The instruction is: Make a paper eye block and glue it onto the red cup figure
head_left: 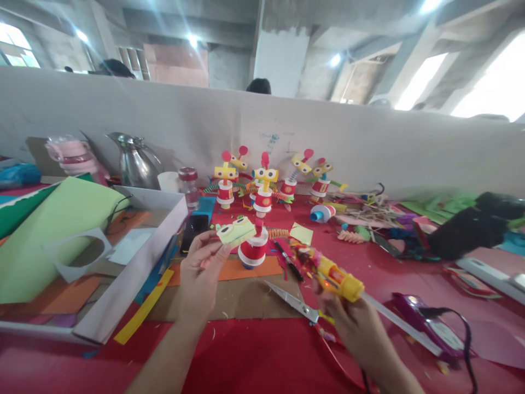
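Between its thumb and fingers my left hand (200, 273) pinches a pale yellow paper eye piece (235, 231) with two drawn eyes. My right hand (348, 312) is wrapped round a yellow hot glue gun (338, 279) with a long clear glue stick (402, 323) out of its back; its nozzle end points left. Just behind the eye piece stands a red and white paper cup body (253, 249) with an orange folded paper arm (279, 233). Scissors (293, 303) lie open on brown cardboard (246, 298), close to my right hand. A black pen (289, 261) rests beside the glue gun's tip.
Several finished paper cup figures (263, 202) stand at the back, one cup piece (322, 212) on its side. A white box (135, 273) of coloured paper is at left, near a metal jug (133, 164) and glass jar (188, 186). A purple device (435, 325) with a cable lies right.
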`<state>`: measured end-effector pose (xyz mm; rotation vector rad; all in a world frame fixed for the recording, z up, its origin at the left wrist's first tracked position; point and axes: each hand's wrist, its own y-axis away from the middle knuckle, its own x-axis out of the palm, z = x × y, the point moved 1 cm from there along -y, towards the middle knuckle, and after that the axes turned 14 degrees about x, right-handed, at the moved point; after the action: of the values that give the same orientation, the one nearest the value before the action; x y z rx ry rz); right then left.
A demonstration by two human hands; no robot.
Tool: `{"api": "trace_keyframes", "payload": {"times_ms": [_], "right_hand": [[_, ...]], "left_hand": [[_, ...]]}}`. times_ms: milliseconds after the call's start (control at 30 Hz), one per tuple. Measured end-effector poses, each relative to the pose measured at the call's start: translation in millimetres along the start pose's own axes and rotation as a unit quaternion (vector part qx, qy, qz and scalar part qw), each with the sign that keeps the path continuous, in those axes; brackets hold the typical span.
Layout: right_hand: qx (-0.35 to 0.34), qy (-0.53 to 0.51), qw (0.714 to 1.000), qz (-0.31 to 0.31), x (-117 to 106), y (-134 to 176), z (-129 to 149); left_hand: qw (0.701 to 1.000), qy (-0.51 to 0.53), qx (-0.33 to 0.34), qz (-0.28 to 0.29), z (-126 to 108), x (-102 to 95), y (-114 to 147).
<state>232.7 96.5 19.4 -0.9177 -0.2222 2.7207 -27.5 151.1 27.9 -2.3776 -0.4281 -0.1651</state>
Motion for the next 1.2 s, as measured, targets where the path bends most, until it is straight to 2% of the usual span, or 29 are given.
{"api": "trace_keyframes", "payload": {"times_ms": [100, 200, 300, 367, 400, 467, 500, 567, 600, 700, 767, 900, 1033, 1200], "right_hand": [[0.017, 0.193, 0.981, -0.021, -27, -28, -31], [0.075, 0.366, 0.927, -0.031, -42, -54, -71], [0.076, 0.423, 0.903, 0.014, -45, -68, -106], [0.074, 0.433, 0.898, 0.03, -44, -72, -115], [0.071, 0.429, 0.9, 0.018, -45, -73, -111], [0.04, 0.378, 0.925, -0.027, -45, -73, -87], [0.011, 0.319, 0.946, -0.059, -44, -72, -67], [-0.052, 0.146, 0.987, -0.041, -40, -69, -17], [-0.057, 0.06, 0.996, -0.022, -37, -69, 10], [-0.053, -0.143, 0.988, 0.015, -20, -72, 76], [-0.043, -0.236, 0.97, 0.033, -7, -77, 101], [0.022, -0.382, 0.919, 0.09, 15, -84, 112], [0.053, -0.44, 0.889, 0.117, 27, -87, 107], [0.063, -0.487, 0.868, 0.071, 39, -93, 101]], "left_hand": [[1.0, -0.007, 0.01, -0.013, -1, -0.5, -2], [0.998, -0.018, 0.055, -0.007, -5, -1.3, -8], [0.992, -0.068, 0.097, 0.03, -15, 0.5, -21], [0.99, -0.081, 0.095, 0.064, -22, 4.5, -32], [0.99, -0.074, 0.089, 0.078, -25, 7.4, -38], [0.991, -0.044, 0.079, 0.098, -30, 14.1, -50], [0.991, -0.03, 0.08, 0.106, -32, 17.7, -55], [0.988, -0.024, 0.096, 0.119, -33, 24.7, -63], [0.985, -0.03, 0.109, 0.126, -34, 27.8, -66], [0.977, -0.063, 0.14, 0.145, -33, 35.4, -69], [0.973, -0.085, 0.145, 0.16, -31, 38.8, -68], [0.968, -0.102, 0.154, 0.172, -27, 42.8, -64], [0.97, -0.107, 0.14, 0.167, -20, 44.2, -60], [0.974, -0.175, 0.09, 0.11, -8, 42.3, -51]]}}
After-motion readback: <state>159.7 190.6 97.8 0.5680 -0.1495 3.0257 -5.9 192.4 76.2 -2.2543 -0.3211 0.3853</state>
